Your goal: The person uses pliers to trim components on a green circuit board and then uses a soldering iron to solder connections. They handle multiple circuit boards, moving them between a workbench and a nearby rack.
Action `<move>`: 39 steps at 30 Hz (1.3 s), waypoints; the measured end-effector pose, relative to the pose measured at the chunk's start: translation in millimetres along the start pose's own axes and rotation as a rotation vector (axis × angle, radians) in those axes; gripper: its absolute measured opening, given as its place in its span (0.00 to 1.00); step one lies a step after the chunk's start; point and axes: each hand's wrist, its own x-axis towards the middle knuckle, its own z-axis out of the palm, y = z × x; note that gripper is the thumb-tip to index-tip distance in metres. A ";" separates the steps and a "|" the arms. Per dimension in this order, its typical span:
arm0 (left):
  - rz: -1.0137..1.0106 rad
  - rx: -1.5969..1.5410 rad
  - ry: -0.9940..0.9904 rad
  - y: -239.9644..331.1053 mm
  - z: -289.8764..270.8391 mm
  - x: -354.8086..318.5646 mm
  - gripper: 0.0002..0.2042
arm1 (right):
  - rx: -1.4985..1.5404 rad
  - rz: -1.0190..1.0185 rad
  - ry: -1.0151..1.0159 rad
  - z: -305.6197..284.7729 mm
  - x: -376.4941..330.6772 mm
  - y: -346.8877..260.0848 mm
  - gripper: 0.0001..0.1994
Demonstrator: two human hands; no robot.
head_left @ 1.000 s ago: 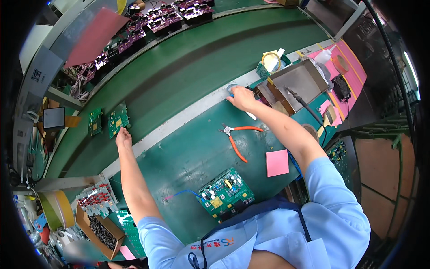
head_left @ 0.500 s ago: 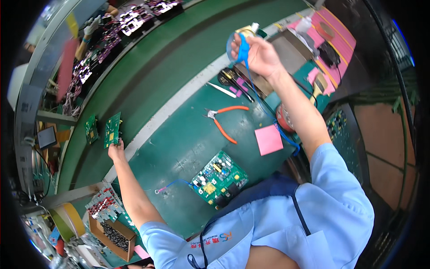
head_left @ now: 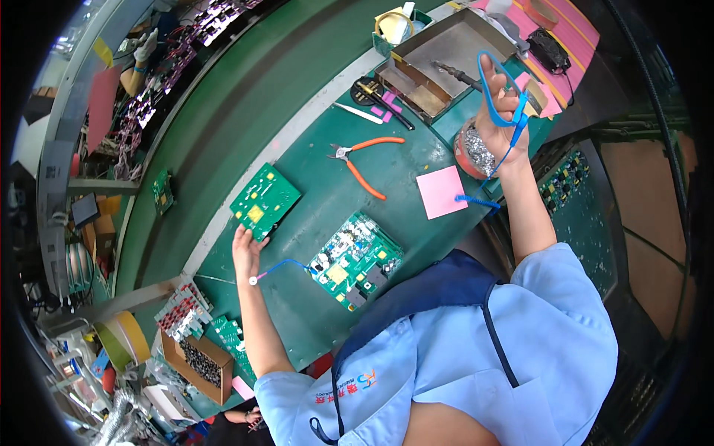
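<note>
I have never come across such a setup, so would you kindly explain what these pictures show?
There is no machine at work here, just a person using two bare hands. The view comes from a wide fisheye camera worn on the head, looking down, so straight edges look bent. The left hand holds a green circuit board by its near edge. A blue strap is looped about the fingers of the right hand. On the green tabletop lie a second circuit board fitted with parts, orange-handled cutters and a pink pad.
</note>
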 end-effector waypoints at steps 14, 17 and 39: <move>0.539 0.379 0.547 71.1 56.9 -93.7 0.10 | -0.280 0.306 0.201 -45.4 -29.2 43.2 0.13; 0.645 0.527 0.154 92.8 148.5 -155.3 0.05 | -0.375 0.437 0.081 -43.2 -28.6 82.8 0.12; 0.987 0.517 -0.502 15.8 280.6 -153.0 0.04 | -1.111 -0.033 0.004 54.7 32.5 147.3 0.30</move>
